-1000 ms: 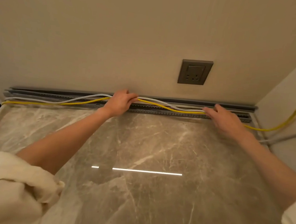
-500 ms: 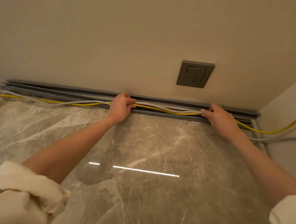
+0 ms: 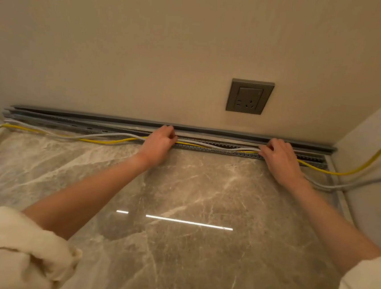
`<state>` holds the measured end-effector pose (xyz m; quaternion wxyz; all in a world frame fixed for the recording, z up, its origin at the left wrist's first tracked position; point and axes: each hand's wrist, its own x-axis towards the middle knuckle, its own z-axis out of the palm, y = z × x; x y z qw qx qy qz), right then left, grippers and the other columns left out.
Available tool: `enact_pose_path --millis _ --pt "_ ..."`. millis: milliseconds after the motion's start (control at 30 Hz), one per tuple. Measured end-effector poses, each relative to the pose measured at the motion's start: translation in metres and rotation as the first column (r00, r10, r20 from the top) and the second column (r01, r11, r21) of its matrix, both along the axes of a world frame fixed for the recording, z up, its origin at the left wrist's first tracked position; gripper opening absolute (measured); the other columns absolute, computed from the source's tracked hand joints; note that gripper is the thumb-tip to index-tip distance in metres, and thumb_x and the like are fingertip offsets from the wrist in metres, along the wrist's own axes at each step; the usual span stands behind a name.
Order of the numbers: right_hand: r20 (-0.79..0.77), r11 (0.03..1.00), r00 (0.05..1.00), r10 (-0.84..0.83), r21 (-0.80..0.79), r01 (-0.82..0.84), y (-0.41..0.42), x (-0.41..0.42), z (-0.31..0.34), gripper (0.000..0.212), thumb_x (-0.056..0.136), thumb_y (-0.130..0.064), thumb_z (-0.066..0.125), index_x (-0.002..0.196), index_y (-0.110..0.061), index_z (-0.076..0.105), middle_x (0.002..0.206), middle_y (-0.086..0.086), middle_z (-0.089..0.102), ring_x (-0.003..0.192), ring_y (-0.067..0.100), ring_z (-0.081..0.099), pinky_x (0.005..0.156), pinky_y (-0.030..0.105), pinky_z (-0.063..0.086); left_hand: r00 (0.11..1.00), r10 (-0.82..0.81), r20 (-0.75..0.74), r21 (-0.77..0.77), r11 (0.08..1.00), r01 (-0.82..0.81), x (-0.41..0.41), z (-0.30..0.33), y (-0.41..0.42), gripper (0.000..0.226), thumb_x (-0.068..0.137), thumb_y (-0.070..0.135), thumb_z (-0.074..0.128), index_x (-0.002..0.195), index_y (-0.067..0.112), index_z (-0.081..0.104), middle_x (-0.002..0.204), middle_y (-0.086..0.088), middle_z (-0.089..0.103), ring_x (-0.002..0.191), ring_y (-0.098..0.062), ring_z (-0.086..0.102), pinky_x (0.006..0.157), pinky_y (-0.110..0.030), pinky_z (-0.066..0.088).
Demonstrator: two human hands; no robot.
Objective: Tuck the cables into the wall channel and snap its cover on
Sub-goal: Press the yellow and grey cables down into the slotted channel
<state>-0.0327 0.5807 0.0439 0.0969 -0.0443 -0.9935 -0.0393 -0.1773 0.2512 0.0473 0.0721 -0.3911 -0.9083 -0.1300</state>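
- A marble counter (image 3: 175, 247) runs to a beige wall (image 3: 147, 47) with one grey socket (image 3: 250, 97).
- At the wall's foot, a grey slotted wall channel (image 3: 219, 150) lies open; its cover (image 3: 209, 131) rests just behind.
- A yellow cable (image 3: 106, 141) and a white cable (image 3: 116, 135) sag out leftward.
- My left hand (image 3: 159, 144) and right hand (image 3: 279, 158), fingers curled, pinch both cables over the channel.

Channel (image 3: 219, 147) along wall base, cables (image 3: 106, 139) across it, socket (image 3: 250, 97) above
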Motion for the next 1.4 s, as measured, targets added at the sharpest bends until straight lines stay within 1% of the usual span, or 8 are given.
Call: enact_pose_path --millis 100,300,500,667,767,967,1100,1400 --pt "-0.061 1.000 0.998 0.021 0.010 -0.020 -0.002 0.004 0.000 0.022 0.081 -0.011 0.071 0.098 0.001 0.064 0.087 0.019 0.062 0.080 0.036 0.057 0.067 0.042 0.048 0.996 -0.051 -0.067 -0.106 0.993 0.044 0.007 -0.003 -0.004 0.020 0.089 0.004 0.055 0.105 -0.005 0.064 0.097 -0.021 0.063 0.090 -0.036 0.058 0.073 -0.044 0.052" --pt "-0.074 0.999 0.997 0.038 -0.031 -0.040 -0.005 0.014 -0.002 0.015 0.077 0.002 0.071 0.091 0.001 0.064 0.085 0.020 0.059 0.080 0.035 0.055 0.059 0.039 0.048 1.000 -0.011 0.026 -0.184 0.983 0.016 0.019 -0.002 -0.004 0.031 0.080 0.012 0.051 0.107 0.001 0.062 0.102 -0.018 0.064 0.097 -0.035 0.058 0.084 -0.044 0.051" --pt "-0.025 0.988 0.997 -0.072 -0.141 0.068 -0.014 0.015 0.000 0.027 0.080 0.007 0.062 0.107 0.002 0.065 0.097 0.019 0.058 0.092 0.034 0.057 0.061 0.041 0.053 0.998 -0.015 0.061 -0.157 0.987 0.024 0.014 0.011 0.006 0.028 0.085 0.018 0.052 0.107 0.003 0.063 0.097 -0.017 0.066 0.092 -0.036 0.061 0.076 -0.042 0.051" --pt "-0.092 0.988 0.995 -0.031 -0.155 0.016 -0.015 0.037 -0.002 0.037 0.075 0.010 0.066 0.111 0.005 0.061 0.096 0.021 0.058 0.078 0.035 0.061 0.058 0.038 0.054 0.984 -0.178 0.023 -0.100 0.979 0.180 0.029 0.014 0.044 0.032 0.089 0.019 0.055 0.117 0.005 0.059 0.114 -0.015 0.062 0.104 -0.031 0.056 0.086 -0.043 0.050" --pt "-0.105 0.984 0.991 -0.079 -0.166 0.061 -0.005 0.053 -0.004 0.035 0.076 0.008 0.064 0.111 0.005 0.059 0.101 0.023 0.055 0.082 0.037 0.060 0.064 0.042 0.055 0.959 -0.279 0.045 -0.110 0.953 0.282 0.036 0.014 0.080 0.038 0.089 0.019 0.058 0.125 0.008 0.055 0.125 -0.013 0.058 0.114 -0.029 0.053 0.093 -0.041 0.047" --pt "0.069 0.949 0.971 -0.227 -0.210 0.237 0.039 0.068 0.009 0.056 0.081 -0.015 0.069 0.131 -0.006 0.046 0.124 0.016 0.045 0.104 0.034 0.057 0.080 0.042 0.053 0.924 -0.373 0.087 -0.131 0.915 0.382 0.052 0.013 0.148 0.040 0.092 0.021 0.055 0.129 0.009 0.052 0.128 -0.014 0.056 0.118 -0.031 0.050 0.095 -0.043 0.044" --pt "0.217 0.941 0.950 -0.224 -0.204 0.269 0.055 0.065 0.016 0.059 0.082 -0.027 0.070 0.133 -0.006 0.047 0.124 0.015 0.049 0.112 0.034 0.054 0.091 0.041 0.048 0.933 -0.345 0.104 -0.133 0.925 0.357 0.058 0.008 0.165 0.039 0.091 0.015 0.055 0.130 0.009 0.051 0.127 -0.014 0.055 0.117 -0.031 0.049 0.093 -0.043 0.045" --pt "0.293 0.977 0.933 -0.210 0.015 0.215 0.056 0.056 0.028 0.025 0.092 -0.023 0.055 0.112 -0.009 0.060 0.112 0.015 0.060 0.107 0.034 0.058 0.082 0.041 0.050 0.937 -0.339 0.090 -0.087 0.934 0.346 0.058 -0.003 0.160 0.050 0.085 -0.007 0.053 0.133 0.008 0.048 0.128 -0.017 0.055 0.118 -0.032 0.048 0.098 -0.042 0.043"
